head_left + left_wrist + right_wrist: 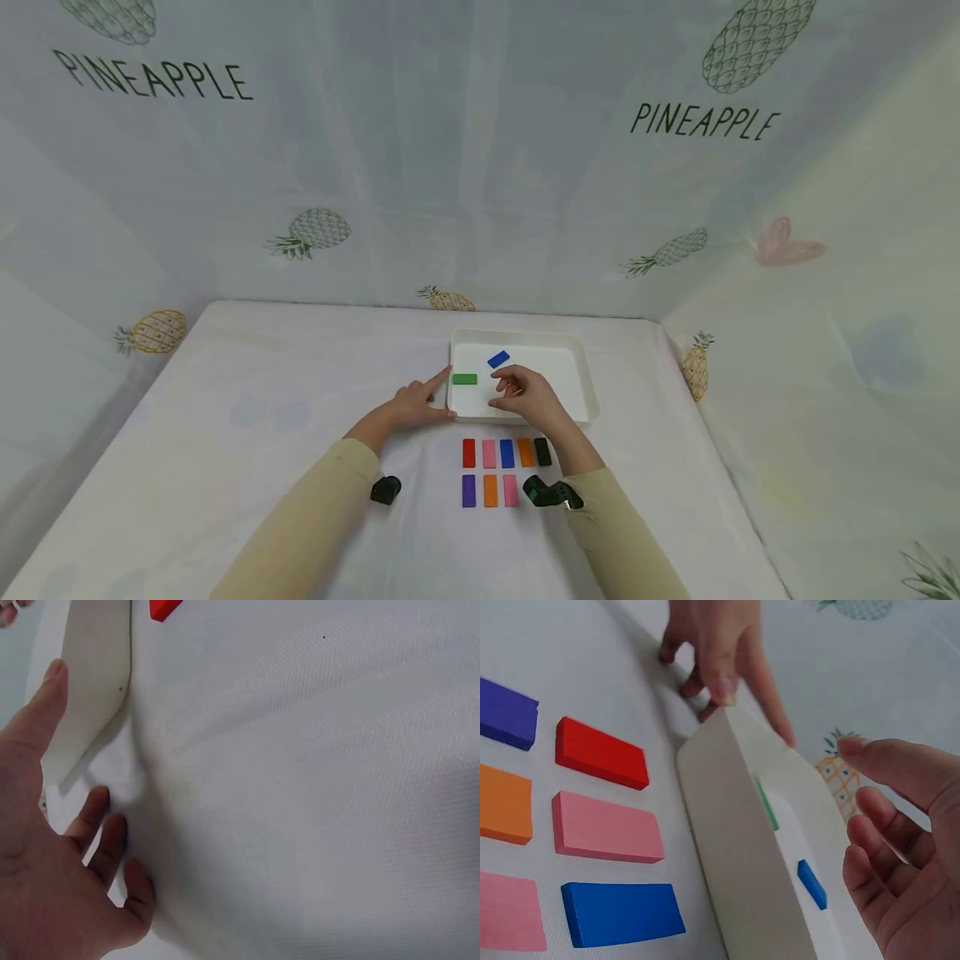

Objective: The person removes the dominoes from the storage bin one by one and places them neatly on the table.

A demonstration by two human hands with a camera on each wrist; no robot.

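Observation:
A white tray (555,337) holds a green block (465,379) lying by its left wall and a blue block (498,359) set at a slant. My left hand (411,406) touches the tray's left side, thumb at the near corner and index finger farther along the wall; its other fingers bend loosely over the cloth. Over the tray, just nearer than the slanted blue block, hovers my right hand (528,398). In the right wrist view its thumb stands apart from the bent fingers (889,821), and nothing is between them.
In front of the tray lie two rows of blocks, among them red (468,453), blue (507,453), black (542,452) and purple (468,491) ones, plus pink and orange. Dark wrist devices (551,492) sit near both sleeves. Pineapple-print cloth hangs behind the white-covered table (300,358).

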